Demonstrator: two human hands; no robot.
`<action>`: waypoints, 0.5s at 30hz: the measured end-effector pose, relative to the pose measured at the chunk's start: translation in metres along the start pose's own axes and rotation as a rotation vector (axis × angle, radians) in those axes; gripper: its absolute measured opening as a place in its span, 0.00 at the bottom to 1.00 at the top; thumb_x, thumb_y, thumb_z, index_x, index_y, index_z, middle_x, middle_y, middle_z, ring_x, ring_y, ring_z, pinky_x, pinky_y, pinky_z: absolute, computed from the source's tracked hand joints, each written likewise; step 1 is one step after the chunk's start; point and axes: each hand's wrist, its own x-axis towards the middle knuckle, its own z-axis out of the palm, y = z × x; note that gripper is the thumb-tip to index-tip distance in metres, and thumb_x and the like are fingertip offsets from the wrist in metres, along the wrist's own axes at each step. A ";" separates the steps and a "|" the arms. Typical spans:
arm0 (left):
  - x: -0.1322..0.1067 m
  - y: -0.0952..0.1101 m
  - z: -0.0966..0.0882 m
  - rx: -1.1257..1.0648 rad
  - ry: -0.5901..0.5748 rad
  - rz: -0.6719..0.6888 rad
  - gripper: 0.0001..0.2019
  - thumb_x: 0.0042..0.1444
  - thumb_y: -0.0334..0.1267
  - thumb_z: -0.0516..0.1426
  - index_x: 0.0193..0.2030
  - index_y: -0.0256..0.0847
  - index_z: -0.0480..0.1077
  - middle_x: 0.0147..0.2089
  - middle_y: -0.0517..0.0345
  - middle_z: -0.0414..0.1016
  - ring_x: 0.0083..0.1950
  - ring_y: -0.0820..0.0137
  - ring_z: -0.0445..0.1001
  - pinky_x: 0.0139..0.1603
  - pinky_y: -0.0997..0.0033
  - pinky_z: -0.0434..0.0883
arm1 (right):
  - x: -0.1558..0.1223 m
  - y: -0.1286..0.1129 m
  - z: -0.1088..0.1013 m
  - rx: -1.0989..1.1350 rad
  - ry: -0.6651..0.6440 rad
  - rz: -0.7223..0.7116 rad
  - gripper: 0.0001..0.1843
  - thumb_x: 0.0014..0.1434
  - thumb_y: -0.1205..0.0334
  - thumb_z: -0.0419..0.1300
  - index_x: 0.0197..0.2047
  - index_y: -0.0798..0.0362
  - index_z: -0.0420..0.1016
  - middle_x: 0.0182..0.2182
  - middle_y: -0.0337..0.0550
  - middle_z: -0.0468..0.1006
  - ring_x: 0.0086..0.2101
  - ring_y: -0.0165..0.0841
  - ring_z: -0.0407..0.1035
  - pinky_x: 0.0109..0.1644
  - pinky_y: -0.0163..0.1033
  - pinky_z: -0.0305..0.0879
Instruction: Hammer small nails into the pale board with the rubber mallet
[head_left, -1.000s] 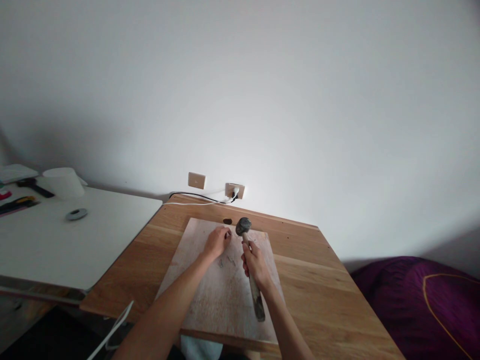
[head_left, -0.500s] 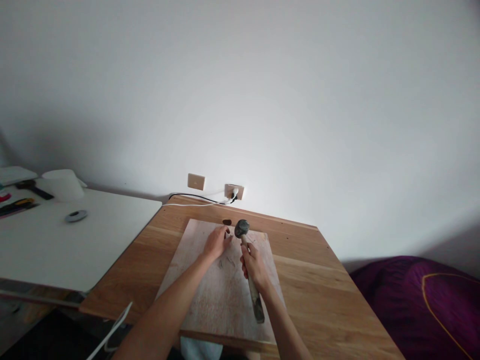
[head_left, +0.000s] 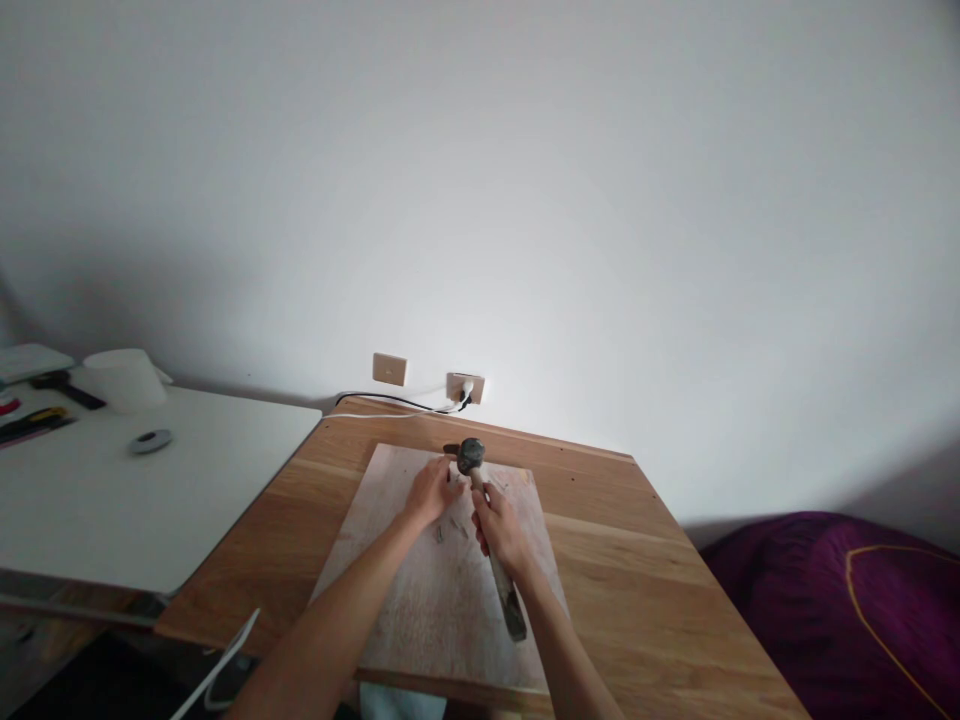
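Note:
My right hand (head_left: 499, 525) is wrapped round the wooden handle of a hammer (head_left: 506, 600). Its dark, blunt head is raised over the far part of a pale wooden board (head_left: 420, 610), just right of my left fingertips. Near that far edge, my left hand (head_left: 431, 490) rests low on the board with thumb and fingers drawn together; whatever is between them is too small to make out. A few thin nails (head_left: 440, 533) lie loose on the board below my hands, and others lie right of the hammer head.
The board lies on a wooden table (head_left: 630, 590) against a wall with a socket (head_left: 465, 387) and cables. On a white table (head_left: 225, 440) to the left are a paper roll (head_left: 124, 382), a tape roll (head_left: 151, 441) and tools. A purple beanbag (head_left: 810, 600) sits at the right.
The hammer head has moved slightly left, closer to my left fingertips, with my right hand following. My left hand stays at about the same place on the board.

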 end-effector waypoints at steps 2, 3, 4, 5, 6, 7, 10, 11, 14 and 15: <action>0.000 -0.002 0.001 0.004 0.002 0.005 0.18 0.57 0.34 0.64 0.54 0.37 0.75 0.47 0.50 0.80 0.48 0.61 0.77 0.51 0.65 0.70 | 0.001 0.004 0.002 -0.017 -0.004 0.018 0.18 0.64 0.41 0.54 0.40 0.49 0.65 0.19 0.27 0.65 0.14 0.25 0.60 0.14 0.30 0.54; 0.001 -0.003 0.002 0.006 0.001 0.003 0.17 0.57 0.35 0.64 0.53 0.37 0.76 0.46 0.50 0.80 0.48 0.62 0.76 0.50 0.65 0.70 | 0.001 0.006 0.002 -0.010 0.005 0.017 0.18 0.64 0.42 0.54 0.40 0.48 0.64 0.20 0.27 0.65 0.14 0.25 0.60 0.14 0.30 0.55; 0.001 -0.003 0.002 0.011 -0.002 -0.002 0.14 0.57 0.35 0.63 0.51 0.37 0.76 0.45 0.51 0.79 0.47 0.62 0.76 0.49 0.65 0.70 | 0.001 0.009 0.002 0.004 0.020 0.012 0.18 0.64 0.42 0.53 0.40 0.48 0.64 0.20 0.27 0.65 0.15 0.25 0.60 0.14 0.30 0.55; 0.001 -0.003 0.002 0.019 -0.008 -0.006 0.11 0.58 0.36 0.63 0.48 0.37 0.77 0.44 0.52 0.79 0.45 0.63 0.76 0.48 0.66 0.70 | 0.000 0.012 0.000 0.022 0.040 0.006 0.18 0.64 0.42 0.53 0.41 0.48 0.64 0.20 0.27 0.65 0.15 0.25 0.59 0.14 0.30 0.55; 0.001 -0.003 0.002 0.028 -0.015 -0.006 0.08 0.60 0.36 0.62 0.45 0.37 0.77 0.42 0.53 0.79 0.44 0.64 0.76 0.47 0.66 0.70 | -0.001 0.014 -0.002 0.040 0.059 0.003 0.18 0.64 0.42 0.53 0.41 0.48 0.64 0.21 0.27 0.65 0.15 0.25 0.59 0.14 0.30 0.55; 0.001 -0.002 0.001 0.035 -0.020 -0.003 0.06 0.61 0.37 0.61 0.41 0.38 0.78 0.41 0.53 0.78 0.43 0.64 0.76 0.46 0.67 0.69 | -0.002 0.016 -0.004 0.054 0.077 0.006 0.18 0.64 0.42 0.53 0.41 0.48 0.64 0.21 0.27 0.65 0.15 0.25 0.59 0.14 0.30 0.55; 0.002 -0.002 0.000 0.042 -0.024 0.010 0.07 0.62 0.36 0.59 0.38 0.38 0.79 0.40 0.53 0.78 0.43 0.65 0.75 0.46 0.68 0.69 | -0.005 0.019 -0.012 0.065 0.115 0.026 0.18 0.63 0.41 0.53 0.41 0.48 0.63 0.21 0.27 0.65 0.15 0.25 0.60 0.15 0.30 0.55; 0.003 -0.002 0.000 0.042 -0.025 0.008 0.07 0.63 0.35 0.59 0.39 0.38 0.79 0.40 0.53 0.78 0.43 0.65 0.76 0.46 0.68 0.69 | -0.005 0.019 -0.014 0.061 0.119 0.028 0.18 0.63 0.41 0.54 0.40 0.48 0.63 0.21 0.28 0.65 0.15 0.26 0.60 0.15 0.30 0.55; 0.003 -0.003 0.000 0.047 -0.039 -0.002 0.08 0.63 0.32 0.58 0.40 0.38 0.81 0.41 0.52 0.79 0.44 0.65 0.77 0.47 0.68 0.69 | -0.007 0.015 -0.017 0.051 0.115 0.016 0.20 0.62 0.40 0.54 0.40 0.48 0.63 0.21 0.28 0.66 0.15 0.26 0.61 0.15 0.30 0.55; 0.003 -0.003 0.001 0.048 -0.043 -0.002 0.09 0.63 0.32 0.58 0.41 0.38 0.81 0.42 0.52 0.79 0.45 0.64 0.77 0.48 0.68 0.70 | -0.007 0.013 -0.017 0.054 0.110 0.008 0.20 0.62 0.39 0.54 0.41 0.48 0.64 0.21 0.28 0.65 0.15 0.26 0.61 0.15 0.30 0.55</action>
